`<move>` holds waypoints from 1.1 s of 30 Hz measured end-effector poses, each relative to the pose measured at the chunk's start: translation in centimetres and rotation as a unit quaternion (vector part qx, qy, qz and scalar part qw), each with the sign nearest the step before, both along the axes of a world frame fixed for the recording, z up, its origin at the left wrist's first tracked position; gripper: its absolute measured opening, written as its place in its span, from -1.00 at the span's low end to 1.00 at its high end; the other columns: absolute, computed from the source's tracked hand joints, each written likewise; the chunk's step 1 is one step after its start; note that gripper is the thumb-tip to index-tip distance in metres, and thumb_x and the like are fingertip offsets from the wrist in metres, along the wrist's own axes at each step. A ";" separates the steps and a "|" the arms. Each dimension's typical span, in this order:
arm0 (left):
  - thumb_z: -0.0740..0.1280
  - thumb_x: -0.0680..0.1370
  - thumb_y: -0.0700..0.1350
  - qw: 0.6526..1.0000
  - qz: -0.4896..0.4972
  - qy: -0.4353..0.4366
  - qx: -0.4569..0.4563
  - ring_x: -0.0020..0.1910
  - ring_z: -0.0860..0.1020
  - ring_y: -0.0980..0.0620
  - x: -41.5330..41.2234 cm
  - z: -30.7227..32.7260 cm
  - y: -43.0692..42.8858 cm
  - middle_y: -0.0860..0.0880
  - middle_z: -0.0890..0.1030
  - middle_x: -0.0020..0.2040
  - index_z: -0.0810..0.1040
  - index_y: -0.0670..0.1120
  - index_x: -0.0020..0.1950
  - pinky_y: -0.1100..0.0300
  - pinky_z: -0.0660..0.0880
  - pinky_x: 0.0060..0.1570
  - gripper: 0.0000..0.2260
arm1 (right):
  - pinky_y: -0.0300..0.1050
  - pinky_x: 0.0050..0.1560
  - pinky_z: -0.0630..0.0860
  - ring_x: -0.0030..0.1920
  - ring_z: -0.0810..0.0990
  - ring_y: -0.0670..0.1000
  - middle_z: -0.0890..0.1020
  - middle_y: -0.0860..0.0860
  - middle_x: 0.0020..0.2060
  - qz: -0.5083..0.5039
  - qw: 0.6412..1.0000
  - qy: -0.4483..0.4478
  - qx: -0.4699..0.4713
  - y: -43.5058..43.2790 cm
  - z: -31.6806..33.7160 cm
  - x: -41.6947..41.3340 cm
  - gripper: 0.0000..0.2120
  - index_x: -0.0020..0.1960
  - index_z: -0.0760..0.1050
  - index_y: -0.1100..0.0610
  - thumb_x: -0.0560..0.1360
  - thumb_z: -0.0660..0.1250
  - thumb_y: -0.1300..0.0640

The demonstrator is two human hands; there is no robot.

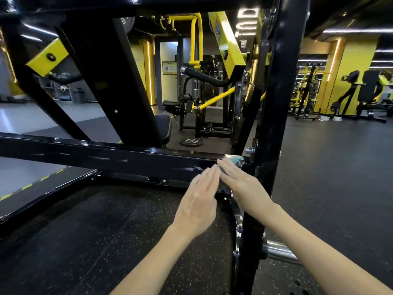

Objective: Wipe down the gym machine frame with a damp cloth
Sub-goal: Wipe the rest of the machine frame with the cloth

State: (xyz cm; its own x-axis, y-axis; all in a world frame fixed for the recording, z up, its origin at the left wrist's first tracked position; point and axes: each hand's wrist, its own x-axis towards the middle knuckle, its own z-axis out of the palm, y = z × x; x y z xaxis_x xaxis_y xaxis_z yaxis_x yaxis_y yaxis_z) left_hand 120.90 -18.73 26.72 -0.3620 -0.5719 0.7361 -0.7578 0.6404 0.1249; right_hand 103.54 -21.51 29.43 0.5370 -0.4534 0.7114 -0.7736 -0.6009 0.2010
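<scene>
Frame beam: a glossy black crossbar (pixel 127 158) is seen with its long axis running from the left edge, dropping slightly, to the upright post (pixel 274 124) on the right.
Cloth: a teal patterned cloth (pixel 237 162) is laid on the crossbar's top at its right end, just beside the post.
Right grip: the right grip (pixel 244 186) is pressed flat on the cloth, fingers straight, nothing clasped.
Left grip: the left grip (pixel 198 201) is held released, fingers straight, just beside the right fingertips.
Hidden: most of the cloth is covered by the fingers; the left grip is blurred, so contact with the crossbar cannot be told.
</scene>
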 end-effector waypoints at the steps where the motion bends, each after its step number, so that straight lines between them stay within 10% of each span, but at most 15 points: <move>1: 0.11 0.55 -0.32 0.999 -0.014 -0.010 0.034 0.57 0.12 0.01 0.1 -0.4 0.4 -0.09 0.08 0.61 -0.02 -0.19 0.60 0.19 0.08 0.54 -0.37 | 0.11 0.10 0.61 0.32 0.51 0.23 0.53 0.24 0.31 0.006 1.000 -0.018 0.008 -0.4 -0.3 0.2 -0.37 0.26 0.54 0.33 0.22 0.42 0.64; 6: 0.17 0.61 -0.26 0.988 -0.030 -0.026 0.149 0.60 -0.10 0.04 -0.2 -1.6 0.5 -0.02 -0.22 0.63 -0.24 -0.10 0.60 0.21 -0.07 0.56 -0.28 | -0.03 0.06 0.64 0.25 0.59 0.13 0.60 0.17 0.24 -0.006 0.998 -0.056 -0.042 -0.5 -0.3 1.0 -0.60 0.14 0.61 0.31 0.33 0.48 0.50; 17: -0.01 0.47 -0.09 0.993 0.088 -0.074 0.035 0.56 0.20 -0.12 -1.5 -1.0 -1.2 -0.21 0.19 0.58 0.10 -0.29 0.57 -0.01 0.22 0.49 -0.34 | 0.03 0.23 0.53 0.30 0.53 0.22 0.58 0.24 0.24 -0.061 0.993 -0.074 -0.075 -0.9 -0.7 1.9 -0.62 0.26 0.54 0.35 0.44 0.36 0.39; 22: -0.04 0.52 -0.09 0.996 0.077 -0.030 0.037 0.59 0.12 -0.08 -1.7 1.2 -2.1 -0.19 0.17 0.59 0.10 -0.27 0.59 0.06 0.03 0.55 -0.37 | -0.12 0.01 0.56 -0.02 0.63 0.16 0.63 0.12 -0.10 -0.076 0.988 -0.128 -0.033 -1.0 1.7 3.3 -0.72 -0.02 0.56 0.27 0.30 0.40 0.46; 25: -0.07 0.52 -0.08 0.997 0.070 -0.011 0.044 0.52 0.27 -0.14 -1.9 2.7 -2.9 -0.24 0.32 0.51 0.24 -0.32 0.53 0.04 0.10 0.54 -0.39 | -0.18 -0.28 0.23 -0.21 0.49 0.04 0.50 -0.03 -0.28 -0.091 0.980 -0.176 0.016 -1.5 3.0 4.1 -0.89 -0.20 0.39 0.12 0.43 0.12 0.25; 33: -0.06 0.51 -0.07 0.997 0.043 -0.056 0.040 0.43 0.39 -0.13 -1.1 3.9 -3.6 -0.21 0.45 0.41 0.33 -0.32 0.47 0.02 0.24 0.48 -0.40 | -0.25 -0.15 0.15 -0.06 0.44 0.03 0.49 -0.03 -0.12 -0.095 0.977 -0.113 0.151 -0.6 4.2 3.4 -0.93 -0.04 0.40 0.16 0.48 0.19 0.25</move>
State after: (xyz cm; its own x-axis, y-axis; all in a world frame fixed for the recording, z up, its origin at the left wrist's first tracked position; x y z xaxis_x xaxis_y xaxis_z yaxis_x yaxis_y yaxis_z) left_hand 119.85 -22.36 30.58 -0.3857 -0.6601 0.6446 -0.8219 0.5632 0.0850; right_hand 106.97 -22.12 33.62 0.2677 -0.7370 0.6206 -0.8809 -0.4481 -0.1522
